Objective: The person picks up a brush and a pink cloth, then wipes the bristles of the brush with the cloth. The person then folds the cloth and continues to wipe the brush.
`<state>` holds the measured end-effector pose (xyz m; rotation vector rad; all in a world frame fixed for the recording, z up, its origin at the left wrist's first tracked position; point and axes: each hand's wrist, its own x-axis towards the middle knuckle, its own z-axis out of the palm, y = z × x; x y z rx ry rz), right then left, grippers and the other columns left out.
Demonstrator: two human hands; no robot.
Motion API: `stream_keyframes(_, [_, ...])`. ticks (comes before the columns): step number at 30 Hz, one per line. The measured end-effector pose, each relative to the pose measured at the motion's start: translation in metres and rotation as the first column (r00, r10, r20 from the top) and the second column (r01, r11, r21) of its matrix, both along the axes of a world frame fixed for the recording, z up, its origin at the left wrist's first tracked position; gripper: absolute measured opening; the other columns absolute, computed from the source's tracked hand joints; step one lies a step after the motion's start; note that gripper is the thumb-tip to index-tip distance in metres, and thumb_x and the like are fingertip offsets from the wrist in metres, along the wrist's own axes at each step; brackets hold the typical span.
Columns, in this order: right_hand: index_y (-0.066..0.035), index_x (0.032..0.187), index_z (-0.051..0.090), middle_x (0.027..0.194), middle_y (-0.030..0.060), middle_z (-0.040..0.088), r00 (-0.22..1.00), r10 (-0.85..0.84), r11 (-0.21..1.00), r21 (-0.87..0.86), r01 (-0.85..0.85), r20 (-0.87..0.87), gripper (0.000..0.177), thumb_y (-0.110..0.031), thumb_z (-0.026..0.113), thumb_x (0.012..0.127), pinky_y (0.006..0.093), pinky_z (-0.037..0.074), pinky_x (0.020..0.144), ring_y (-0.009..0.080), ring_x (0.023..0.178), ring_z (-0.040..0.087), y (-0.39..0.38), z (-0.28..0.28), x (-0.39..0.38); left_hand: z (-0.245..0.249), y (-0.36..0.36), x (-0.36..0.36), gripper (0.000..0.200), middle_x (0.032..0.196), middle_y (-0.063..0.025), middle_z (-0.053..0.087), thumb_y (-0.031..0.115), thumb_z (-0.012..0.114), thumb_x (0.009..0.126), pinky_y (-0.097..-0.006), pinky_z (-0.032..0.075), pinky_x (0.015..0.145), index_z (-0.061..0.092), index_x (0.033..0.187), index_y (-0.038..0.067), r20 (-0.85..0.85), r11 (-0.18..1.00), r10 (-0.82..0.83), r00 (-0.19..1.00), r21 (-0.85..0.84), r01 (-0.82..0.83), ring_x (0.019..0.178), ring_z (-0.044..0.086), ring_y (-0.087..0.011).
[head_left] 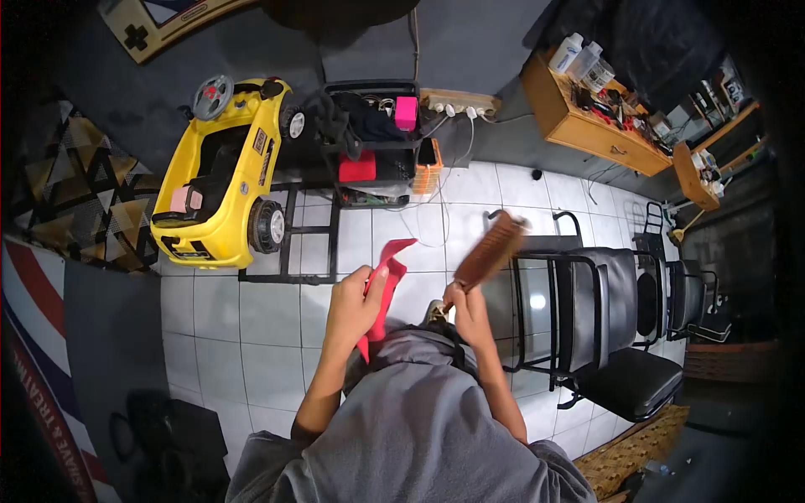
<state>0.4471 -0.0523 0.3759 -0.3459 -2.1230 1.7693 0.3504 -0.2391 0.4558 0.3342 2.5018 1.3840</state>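
Observation:
A bright pink-red flat piece (386,293) with pointed ends is held in my left hand (352,308), whose fingers are closed round it. My right hand (470,314) grips the handle of a brown brush (489,251), its head tilted up and to the right and slightly blurred. The two hands are apart, in front of my grey shirt, and the brush does not touch the pink-red piece.
A yellow toy car (214,176) stands at the left on a black frame (306,275). Beyond is a black shelf cart (369,155). Black chairs (608,310) are at the right, and a wooden desk (595,134) with bottles and tools is at the upper right.

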Motion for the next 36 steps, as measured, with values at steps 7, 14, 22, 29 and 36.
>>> stream_keyframes(7, [-0.011,0.072,0.04,0.056,-0.0042,0.034,0.914,0.137,0.874,-0.48,0.069,0.381,0.044,-0.044,0.03,0.098,0.023,0.023,0.04,0.0049,0.044,0.028,0.023,0.002,0.007,0.007,0.044,-0.002,0.029,0.061,-0.0209,0.05,0.025,0.044,0.096,-0.0379,0.039,0.051,0.051,0.085,-0.001,-0.148,0.988,0.145,0.978,0.067,-0.136,0.05,0.045,-0.031])
stream_keyframes(14, [-0.009,0.072,0.037,0.059,-0.0051,0.03,0.951,0.301,0.777,-0.56,-0.289,-0.072,0.039,-0.035,0.03,0.1,0.0204,0.022,0.042,0.0039,0.048,0.027,0.023,0.063,-0.011,0.047,0.086,-0.001,0.018,0.06,-0.0218,0.053,0.018,0.041,0.096,-0.0419,0.042,0.052,0.047,0.093,0.0,-0.213,0.976,0.117,0.97,0.204,-0.073,0.056,0.056,-0.0397])
stream_keyframes(22, [-0.005,0.112,0.055,0.081,0.0247,0.06,0.7,0.325,0.695,0.342,-0.633,0.636,0.045,-0.041,0.032,0.097,0.0472,0.047,0.068,0.0413,0.079,0.059,0.077,-0.139,0.0,0.105,0.088,-0.015,0.022,0.071,0.005,0.044,0.022,0.038,0.1,-0.018,0.033,0.057,0.05,0.092,0.005,-0.266,0.813,0.235,0.935,0.582,-0.039,0.065,0.037,-0.0017])
stream_keyframes(29, [0.003,0.088,0.059,0.07,0.0209,0.062,0.664,0.034,0.828,0.351,-0.438,0.747,0.064,-0.056,0.034,0.092,0.0431,0.049,0.058,0.037,0.068,0.063,0.14,-0.274,0.077,0.077,0.089,0.001,0.024,0.072,0.0051,0.046,0.023,0.038,0.1,-0.0177,0.035,0.059,0.05,0.091,0.004,-0.036,0.786,0.153,0.988,0.61,-0.099,0.065,0.039,-0.0011])
stream_keyframes(36, [-0.013,0.076,0.039,0.049,-0.0067,0.026,0.847,0.522,0.145,-0.989,0.032,0.104,0.053,-0.063,0.031,0.09,0.0226,0.02,0.033,0.006,0.035,0.022,0.09,0.004,0.013,0.073,0.113,0.006,0.024,0.072,0.003,0.046,0.023,0.039,0.1,-0.0196,0.037,0.062,0.05,0.094,0.002,-0.112,0.838,0.043,0.993,0.545,0.025,0.067,0.04,-0.003])
